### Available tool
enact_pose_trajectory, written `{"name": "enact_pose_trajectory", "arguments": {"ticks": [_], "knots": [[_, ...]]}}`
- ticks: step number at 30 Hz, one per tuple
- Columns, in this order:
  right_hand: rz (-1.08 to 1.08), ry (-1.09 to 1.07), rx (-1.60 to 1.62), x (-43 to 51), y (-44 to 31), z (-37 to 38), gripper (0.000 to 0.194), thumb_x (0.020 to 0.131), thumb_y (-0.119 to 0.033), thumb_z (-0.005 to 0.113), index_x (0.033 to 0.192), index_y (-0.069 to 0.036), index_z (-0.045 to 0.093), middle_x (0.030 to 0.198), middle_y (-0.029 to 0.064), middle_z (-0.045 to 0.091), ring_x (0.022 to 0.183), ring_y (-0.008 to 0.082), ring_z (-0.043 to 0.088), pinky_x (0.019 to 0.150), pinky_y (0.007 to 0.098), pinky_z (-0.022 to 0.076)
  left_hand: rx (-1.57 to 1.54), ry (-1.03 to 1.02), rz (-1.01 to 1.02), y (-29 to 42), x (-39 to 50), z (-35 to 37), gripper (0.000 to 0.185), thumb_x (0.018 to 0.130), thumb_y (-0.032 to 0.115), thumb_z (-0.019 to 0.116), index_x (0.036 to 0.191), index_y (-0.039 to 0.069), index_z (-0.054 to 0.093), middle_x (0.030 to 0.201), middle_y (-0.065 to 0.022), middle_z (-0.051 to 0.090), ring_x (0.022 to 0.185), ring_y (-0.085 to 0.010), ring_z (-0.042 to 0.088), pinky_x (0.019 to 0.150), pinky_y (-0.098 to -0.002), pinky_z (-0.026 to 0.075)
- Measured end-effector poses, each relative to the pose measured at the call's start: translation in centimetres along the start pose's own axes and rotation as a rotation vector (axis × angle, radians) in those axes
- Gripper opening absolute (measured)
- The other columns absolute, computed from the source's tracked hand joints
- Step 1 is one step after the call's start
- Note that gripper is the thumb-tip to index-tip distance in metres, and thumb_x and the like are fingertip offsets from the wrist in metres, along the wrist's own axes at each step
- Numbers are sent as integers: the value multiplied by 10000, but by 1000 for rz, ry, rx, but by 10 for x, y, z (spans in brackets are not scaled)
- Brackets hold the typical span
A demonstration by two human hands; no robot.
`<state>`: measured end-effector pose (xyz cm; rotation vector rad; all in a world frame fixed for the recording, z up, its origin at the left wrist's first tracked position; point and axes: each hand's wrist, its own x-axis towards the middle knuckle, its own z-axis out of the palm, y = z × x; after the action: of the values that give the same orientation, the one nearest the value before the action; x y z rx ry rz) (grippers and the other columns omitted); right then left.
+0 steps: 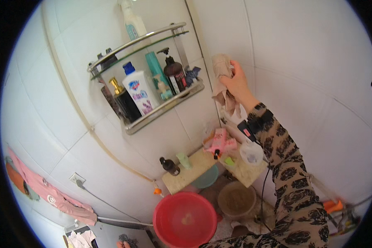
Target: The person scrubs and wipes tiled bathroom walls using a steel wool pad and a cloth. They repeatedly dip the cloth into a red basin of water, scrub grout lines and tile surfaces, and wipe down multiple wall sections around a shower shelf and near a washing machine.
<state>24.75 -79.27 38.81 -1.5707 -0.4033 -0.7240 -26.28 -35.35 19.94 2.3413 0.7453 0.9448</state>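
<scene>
My right hand (pixel 236 82) is raised at the wall corner, with its thumb and fingers around a crumpled beige cloth (pixel 222 66). The lower end of that cloth hangs loose in folds. A little of my left hand (pixel 123 244) shows at the bottom edge, against a dark grey crumpled mesh-like thing (pixel 129 239); the frame cuts off the rest, and its grip cannot be made out. Left of my right hand, a metal-railed glass wall shelf (pixel 164 107) holds a dark brown pump bottle (pixel 174 74), a white bottle with a blue cap (pixel 141 91) and a black bottle with a gold pump (pixel 127 104).
Below stand a red basin (pixel 186 218) with liquid in it, a brownish basin (pixel 237 198) and a teal basin (pixel 206 177). A corner ledge (pixel 189 181) bears bottles and plastic bags. A cable (pixel 263 192) hangs beside my right sleeve. Pink clothing (pixel 54 193) hangs at the left.
</scene>
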Motion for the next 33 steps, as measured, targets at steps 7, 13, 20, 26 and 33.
{"name": "enact_pose_trajectory", "arguments": {"ticks": [7,13,20,26,33], "knots": [[-464,264,-258,170,42,64,458,763,-144,615,1197,-35,515,1018,181,600,913,310,583,781,369,465,-282,-46,-383,37,-2,1,253,944,154,443,1114,-21,513,839,-149,649,586,-154,587,463,-246,485],[-698,243,-267,258,25,105,387,780,-119,606,1164,-74,578,1134,181,555,1025,362,534,882,399,441,-106,6,-381,45,-16,-16,288,955,178,421,1159,-9,504,838,-145,652,591,-149,597,456,-240,483],[-903,138,-569,314,26,126,501,789,-3,555,1268,-127,477,1299,139,468,1154,331,475,961,385,416,79,94,-353,62,-22,-11,248,939,191,471,1021,-25,561,803,-116,645,635,-174,589,560,-291,486],[-884,69,-510,311,60,132,472,779,-9,537,1238,-105,482,1371,141,392,1246,329,382,1001,384,385,309,-15,-382,64,-11,4,298,941,226,479,1068,-35,547,910,-165,638,778,-266,597,715,-363,480],[-909,17,-828,268,91,122,420,801,-24,519,1217,-74,491,1358,175,404,1195,346,441,955,373,421,37,-81,-436,72,5,24,322,948,233,466,1125,-26,543,863,-144,638,713,-222,599,651,-327,491]]}}
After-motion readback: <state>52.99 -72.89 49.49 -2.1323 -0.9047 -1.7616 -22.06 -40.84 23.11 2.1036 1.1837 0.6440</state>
